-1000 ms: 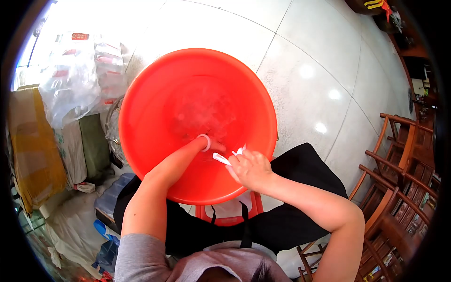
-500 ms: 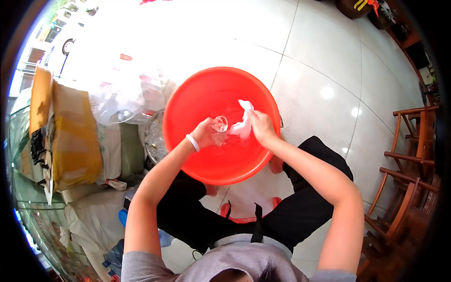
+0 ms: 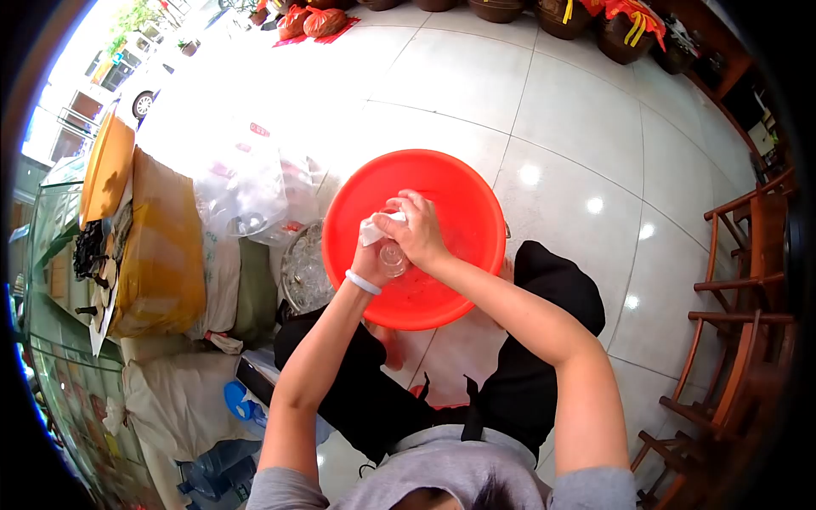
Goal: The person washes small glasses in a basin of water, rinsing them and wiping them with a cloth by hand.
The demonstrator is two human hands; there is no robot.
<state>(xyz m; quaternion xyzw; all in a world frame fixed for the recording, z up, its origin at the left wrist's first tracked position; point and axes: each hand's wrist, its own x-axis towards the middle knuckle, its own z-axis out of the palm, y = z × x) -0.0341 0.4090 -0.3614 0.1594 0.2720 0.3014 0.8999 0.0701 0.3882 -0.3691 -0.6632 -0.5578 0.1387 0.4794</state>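
Observation:
Over the red basin (image 3: 340, 191) my left hand (image 3: 368, 260) is closed around a small clear glass (image 3: 393, 259), whose round end points toward me. My right hand (image 3: 418, 231) presses a crumpled white cloth (image 3: 371, 231) against the far end of the glass, its fingers bent over it. Part of the cloth and that end of the glass are hidden by the fingers. A white band circles my left wrist. The basin stands on the floor between my legs.
Left of the basin, a metal bowl (image 3: 308, 268) holds several clear glasses, with clear plastic bags (image 3: 255, 200) behind it. A taped carton (image 3: 161, 246) stands further left. Wooden chairs (image 3: 739, 357) are at right, and dark jars (image 3: 561, 17) line the back.
My right hand has moved left with the cloth and come together with the glass in my left hand. The camera view has tilted up, showing more jars at the back.

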